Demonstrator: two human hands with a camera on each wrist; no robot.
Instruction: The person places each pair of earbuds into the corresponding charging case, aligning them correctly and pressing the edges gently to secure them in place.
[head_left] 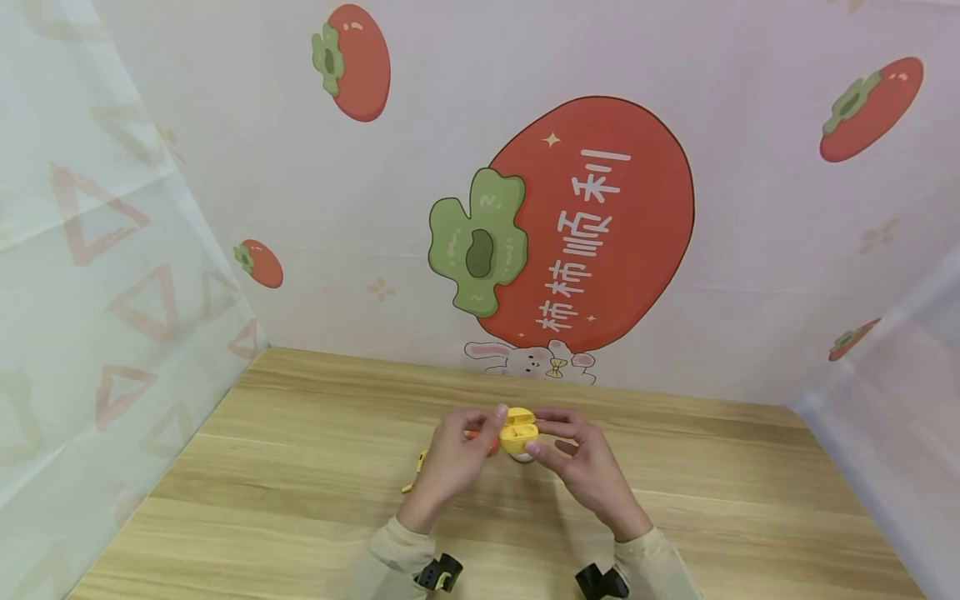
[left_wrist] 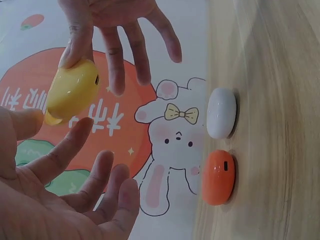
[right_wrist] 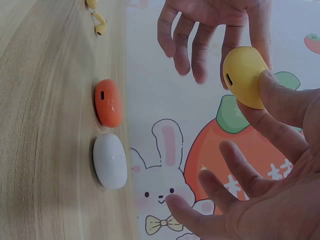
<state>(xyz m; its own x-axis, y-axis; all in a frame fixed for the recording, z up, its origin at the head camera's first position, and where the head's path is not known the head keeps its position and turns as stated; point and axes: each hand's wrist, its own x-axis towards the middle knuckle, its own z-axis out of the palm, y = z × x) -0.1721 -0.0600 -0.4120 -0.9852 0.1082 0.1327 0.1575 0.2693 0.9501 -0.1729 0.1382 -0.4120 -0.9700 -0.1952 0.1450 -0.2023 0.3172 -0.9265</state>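
Note:
Both hands hold a yellow earbud case (head_left: 519, 438) up above the table, its lid raised. My right hand (right_wrist: 280, 130) pinches its side between thumb and index finger, the other fingers spread. My left hand (left_wrist: 55, 185) has its thumb at the lid edge and its index fingertip close under the shell, the rest of its fingers loosely bent. A small dark port shows in the shell in both wrist views. On the table beneath stand an orange case (left_wrist: 218, 177) and a white case (left_wrist: 221, 113), side by side and closed.
Yellow earbuds (right_wrist: 100, 25) lie on the wooden table (head_left: 300, 467), left of the cases and beside the left forearm in the head view. A printed cloth (head_left: 750, 250) with persimmons and a rabbit rises behind the table's back edge. More cloth hangs at both sides.

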